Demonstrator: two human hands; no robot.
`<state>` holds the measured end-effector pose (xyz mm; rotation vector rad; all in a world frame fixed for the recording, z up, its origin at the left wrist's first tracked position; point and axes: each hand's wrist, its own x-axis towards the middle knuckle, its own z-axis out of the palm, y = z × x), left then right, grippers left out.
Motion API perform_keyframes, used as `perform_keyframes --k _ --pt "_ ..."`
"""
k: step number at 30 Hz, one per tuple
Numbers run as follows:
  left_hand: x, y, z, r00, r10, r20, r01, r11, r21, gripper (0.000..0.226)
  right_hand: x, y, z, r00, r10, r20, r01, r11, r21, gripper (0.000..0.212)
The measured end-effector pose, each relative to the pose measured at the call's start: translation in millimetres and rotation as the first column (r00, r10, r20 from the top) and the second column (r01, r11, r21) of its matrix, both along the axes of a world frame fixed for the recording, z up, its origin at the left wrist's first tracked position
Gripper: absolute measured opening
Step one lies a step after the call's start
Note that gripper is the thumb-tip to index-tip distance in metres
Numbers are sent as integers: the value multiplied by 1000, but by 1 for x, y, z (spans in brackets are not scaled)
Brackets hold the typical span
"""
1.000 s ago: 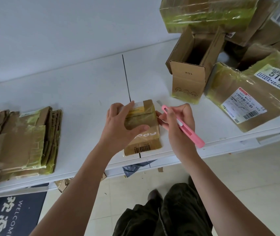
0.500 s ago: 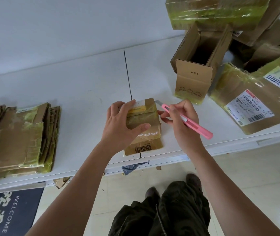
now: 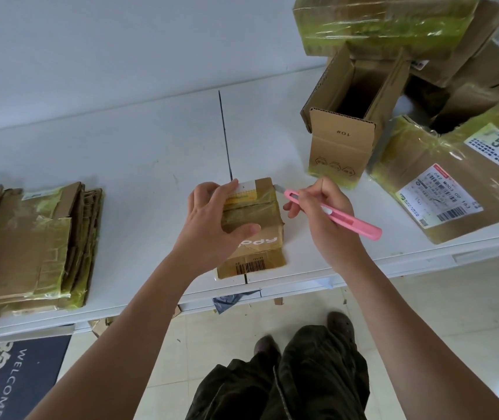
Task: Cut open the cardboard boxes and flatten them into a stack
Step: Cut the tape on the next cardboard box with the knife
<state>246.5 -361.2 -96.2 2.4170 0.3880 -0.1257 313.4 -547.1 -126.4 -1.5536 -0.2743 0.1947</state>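
Head view: the left hand curls over a small taped cardboard box at the near edge of the white table, thumb pressed on its top. Right of that box, the right hand pinches a pink utility knife, blade at the box's far right corner. Left of the box lies a stack of flattened cardboard; right of it, unopened boxes. The box looks light, stiff yet crushable, slick with tape; best gripped across its sides.

Person wears dark olive trousers and dark shoes; both forearms bare, no sleeves visible.
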Motion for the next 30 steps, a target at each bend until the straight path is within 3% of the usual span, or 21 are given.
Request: perform_keyframes --k 23,30 --pt "1 -2 3 999 20 -31 -20 1000 -10 83 -19 -18 1 996 68 59 -65 997 -47 18" --pt "1 -5 7 998 52 -42 -53 998 -18 81 -31 -34 4 979 175 102 -165 982 -95 17"
